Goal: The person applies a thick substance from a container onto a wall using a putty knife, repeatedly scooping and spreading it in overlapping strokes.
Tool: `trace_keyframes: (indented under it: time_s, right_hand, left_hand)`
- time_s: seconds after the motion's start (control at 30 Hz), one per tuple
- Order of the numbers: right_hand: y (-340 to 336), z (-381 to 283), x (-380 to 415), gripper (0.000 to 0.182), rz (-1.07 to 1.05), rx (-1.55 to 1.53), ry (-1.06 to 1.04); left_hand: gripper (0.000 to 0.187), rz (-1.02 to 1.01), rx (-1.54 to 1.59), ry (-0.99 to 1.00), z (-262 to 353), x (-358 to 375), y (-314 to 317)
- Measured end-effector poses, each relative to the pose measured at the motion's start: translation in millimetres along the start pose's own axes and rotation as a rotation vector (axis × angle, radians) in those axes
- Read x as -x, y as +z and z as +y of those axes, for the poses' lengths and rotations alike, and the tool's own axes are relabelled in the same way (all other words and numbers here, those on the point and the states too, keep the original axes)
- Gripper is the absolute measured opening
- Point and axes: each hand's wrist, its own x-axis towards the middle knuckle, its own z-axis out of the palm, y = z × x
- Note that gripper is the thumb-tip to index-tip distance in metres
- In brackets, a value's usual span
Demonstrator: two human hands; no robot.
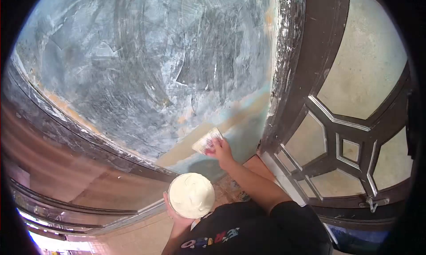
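My left hand (176, 217) is wrapped round the side and underside of a round tub of cream-coloured putty (191, 195), held in front of my chest. The putty fills the tub to the top, with a swirled surface. In my right hand (223, 153) is a pale, flat putty spreader (206, 140), smeared with cream and some red near my fingers. Its face lies against or very close to the wall (133, 68), over a tan band (182, 149) low on it. The wall's upper part is patchy grey-blue with white streaks.
On the right stands a dark brown door or frame (319, 51) with pale panels (306, 144) and a latch (372, 204). A brown glossy panel (75, 153) runs along the left. Tiled floor (137, 237) shows below.
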Motion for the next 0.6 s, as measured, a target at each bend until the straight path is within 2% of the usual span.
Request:
trace_keyframes:
  time_s: [0.03,0.07,0.1,0.13,0.2,0.23,0.27,0.33,0.37,0.4,0.47,0.5,0.53,0.6]
  right_hand:
    - [-23.4,14.7,-0.9,0.037,0.057,0.087,0.130]
    - [-42.3,28.8,5.0,0.037,0.053,0.087,0.132]
    - [-57.1,38.9,9.2,0.036,0.084,0.145,0.189]
    - [-57.8,34.0,11.7,0.035,0.115,0.204,0.246]
    - [-37.0,14.2,21.1,0.034,0.081,0.117,0.214]
    - [-19.6,-2.8,26.5,0.034,0.051,0.028,0.178]
    - [-4.3,-13.9,24.4,0.034,0.051,0.028,0.180]
    - [16.3,-28.6,16.3,0.034,-0.114,-0.006,-0.046]
    - [16.0,-32.6,13.1,0.034,-0.114,-0.007,-0.045]
    - [14.2,-33.9,9.5,0.035,-0.086,-0.025,-0.015]
    - [-3.0,-23.1,7.8,0.036,-0.056,-0.041,0.021]
    - [-27.6,-4.1,8.0,0.036,-0.018,0.012,0.143]
    - [-43.4,7.4,7.8,0.036,0.016,0.068,0.258]
    - [-50.3,14.0,13.8,0.033,0.041,0.094,0.237]
  left_hand:
    - [0.115,0.069,0.305,-0.210,7.2,-5.6,3.7]
    - [0.126,0.139,0.609,-0.419,17.8,-11.1,7.3]
    - [0.101,0.000,0.207,-0.306,40.6,-19.1,14.2]
    - [0.101,0.002,0.205,-0.298,32.3,-21.1,12.4]
    - [0.081,0.268,1.131,-0.672,-1.3,-8.2,3.9]
    - [0.082,0.263,0.900,-0.666,-18.4,1.3,3.2]
    - [0.082,0.264,0.899,-0.667,-7.1,-6.4,7.9]
    - [0.079,0.201,0.944,-0.646,25.8,-28.0,19.9]
    - [0.079,0.264,1.077,-0.726,12.9,-20.1,14.2]
    - [0.079,0.264,1.076,-0.727,-4.6,-9.7,11.6]
    - [0.079,0.172,0.281,-0.408,-30.3,8.7,9.3]
    - [0.075,0.185,1.235,-0.702,32.8,-34.8,21.3]
    - [0.075,0.183,1.237,-0.696,33.1,-34.6,23.0]
    - [0.074,0.150,0.853,-0.587,32.2,-32.2,24.4]
